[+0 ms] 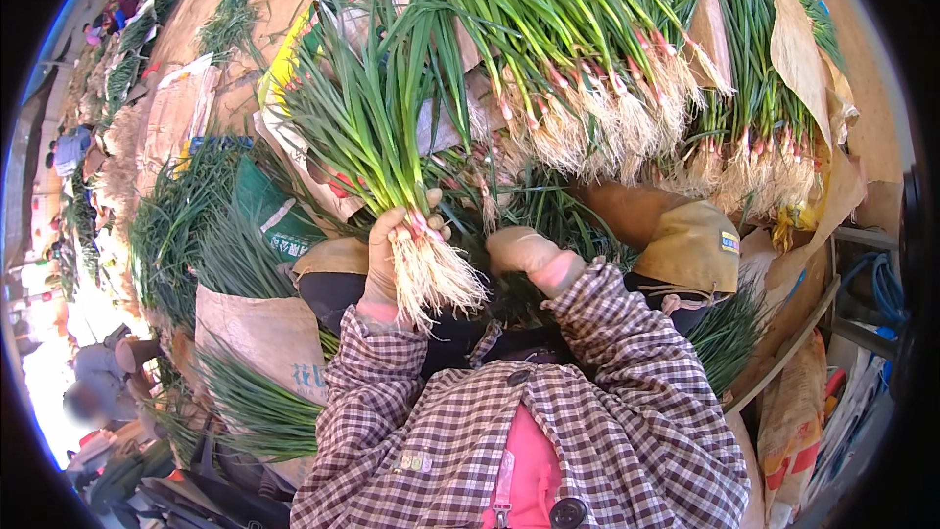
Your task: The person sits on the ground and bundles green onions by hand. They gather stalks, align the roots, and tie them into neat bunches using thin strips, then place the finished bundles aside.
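Observation:
My left hand [383, 253], in a pale glove, grips a bunch of green garlic [400, 154] just above the roots. The long leaves fan up and to the left, and the pale roots [440, 275] hang below my fingers towards my lap. My right hand [523, 253], also gloved, is low between my knees, a short way right of those roots. Its fingers point down and away and are hidden, so whether it holds anything cannot be made out. Loose green leaves [547, 209] lie just beyond it.
Ahead lies a large pile of green garlic [587, 66], roots towards me. More bundles [756, 110] stand at the right beside brown paper [800, 51]. Leaves and a green sack [275, 213] are at left. A wooden strip [786, 342] runs along the right. A person [103, 382] is at lower left.

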Action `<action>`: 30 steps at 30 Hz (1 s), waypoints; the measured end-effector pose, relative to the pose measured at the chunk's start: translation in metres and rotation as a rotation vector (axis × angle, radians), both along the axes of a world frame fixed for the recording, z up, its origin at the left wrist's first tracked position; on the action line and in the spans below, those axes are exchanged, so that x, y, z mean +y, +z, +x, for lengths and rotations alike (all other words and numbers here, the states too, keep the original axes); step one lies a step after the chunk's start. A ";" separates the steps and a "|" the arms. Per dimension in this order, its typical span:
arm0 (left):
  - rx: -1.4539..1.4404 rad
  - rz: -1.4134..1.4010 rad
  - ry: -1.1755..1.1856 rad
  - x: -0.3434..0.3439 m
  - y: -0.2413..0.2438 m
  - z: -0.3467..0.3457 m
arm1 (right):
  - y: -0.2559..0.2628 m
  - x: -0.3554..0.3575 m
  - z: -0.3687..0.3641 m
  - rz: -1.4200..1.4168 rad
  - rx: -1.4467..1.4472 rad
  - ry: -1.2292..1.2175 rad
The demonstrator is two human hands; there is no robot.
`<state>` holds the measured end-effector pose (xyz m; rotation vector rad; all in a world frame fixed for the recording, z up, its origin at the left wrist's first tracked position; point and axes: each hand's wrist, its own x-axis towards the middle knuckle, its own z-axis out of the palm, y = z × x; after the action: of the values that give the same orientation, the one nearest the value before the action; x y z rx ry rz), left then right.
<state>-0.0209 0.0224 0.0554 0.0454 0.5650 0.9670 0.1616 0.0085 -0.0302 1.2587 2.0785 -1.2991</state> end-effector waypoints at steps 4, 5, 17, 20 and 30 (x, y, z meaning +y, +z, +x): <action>-0.013 0.017 -0.107 0.005 -0.002 0.005 | 0.006 0.018 0.002 0.587 0.134 -0.766; 0.024 0.011 -0.118 0.004 -0.001 0.010 | 0.003 0.028 0.003 0.717 0.215 -0.920; 0.235 -0.104 -0.144 0.005 -0.053 0.008 | 0.029 0.028 -0.016 0.632 0.361 -0.958; 0.224 -0.114 -0.140 0.005 -0.051 0.012 | 0.035 0.048 -0.016 0.647 0.495 -1.045; 0.189 -0.111 -0.194 0.007 -0.063 0.008 | 0.047 0.033 0.008 0.255 0.903 -1.182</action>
<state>-0.0134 0.0293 -0.0072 0.0916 0.7726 0.7457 0.1699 0.0412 0.0170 2.5785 1.9972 -2.4939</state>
